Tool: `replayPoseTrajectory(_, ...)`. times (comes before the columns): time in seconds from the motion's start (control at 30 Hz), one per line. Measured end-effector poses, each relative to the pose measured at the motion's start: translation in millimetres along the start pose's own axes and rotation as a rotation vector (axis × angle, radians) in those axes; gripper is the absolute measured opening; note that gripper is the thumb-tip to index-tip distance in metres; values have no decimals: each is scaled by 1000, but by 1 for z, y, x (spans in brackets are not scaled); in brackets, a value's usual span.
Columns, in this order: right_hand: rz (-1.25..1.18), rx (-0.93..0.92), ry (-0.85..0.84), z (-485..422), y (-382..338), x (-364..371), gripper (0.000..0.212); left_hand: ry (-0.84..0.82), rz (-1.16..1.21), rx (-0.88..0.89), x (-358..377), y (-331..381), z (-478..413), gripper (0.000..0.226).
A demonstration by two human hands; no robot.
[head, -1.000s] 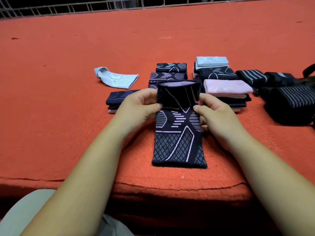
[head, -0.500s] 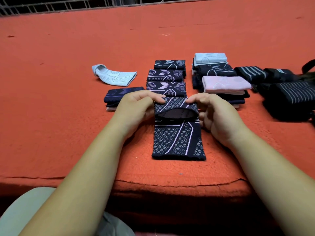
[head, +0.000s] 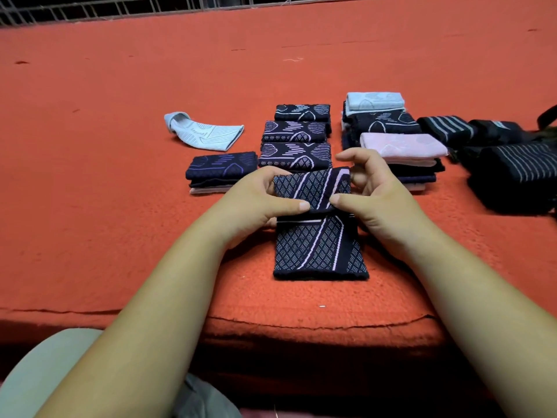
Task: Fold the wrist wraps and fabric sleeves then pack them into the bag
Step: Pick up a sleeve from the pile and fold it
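While the orange counter carries rows of folded sleeves beyond the work and a pink-topped stack to the right, the dark striped bundle at the far right may be rolled wraps or the bag itself; the view is too dim there to say. Nearest the person lies the navy sleeve, its long axis running straight away from them, far end doubled back over the middle. The left hand and right hand flank it evenly, each pinching the flap's loose edge, thumb on top. From those fingers the near hem lies toward the person, so the next fold likely comes that way.
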State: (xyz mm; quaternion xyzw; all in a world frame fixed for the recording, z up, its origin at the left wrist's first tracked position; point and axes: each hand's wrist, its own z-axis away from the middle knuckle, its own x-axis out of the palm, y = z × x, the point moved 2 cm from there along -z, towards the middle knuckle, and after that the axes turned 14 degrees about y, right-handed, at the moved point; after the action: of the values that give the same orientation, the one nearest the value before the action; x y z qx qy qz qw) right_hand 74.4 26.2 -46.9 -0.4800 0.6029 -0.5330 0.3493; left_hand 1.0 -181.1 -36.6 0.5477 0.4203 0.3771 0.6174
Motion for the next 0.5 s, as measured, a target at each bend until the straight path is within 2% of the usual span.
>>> replayPoseTrajectory(0.1, -47, 100, 0, 0, 5, 1, 48, 17, 63, 54, -2, -1, -2, 53)
replayPoseTrajectory(0.23, 102, 152, -32, -1, 10, -1, 22, 11, 156, 85, -4, -1, -5, 54)
replayPoseTrajectory(0.43, 134, 69, -19, -1, 7, -1, 21, -12, 47, 22, -9, -1, -1, 38)
replayPoseTrajectory(0.5, 136, 46, -8, -1, 7, -2, 22, -24, 19, 7, -11, -2, -1, 38)
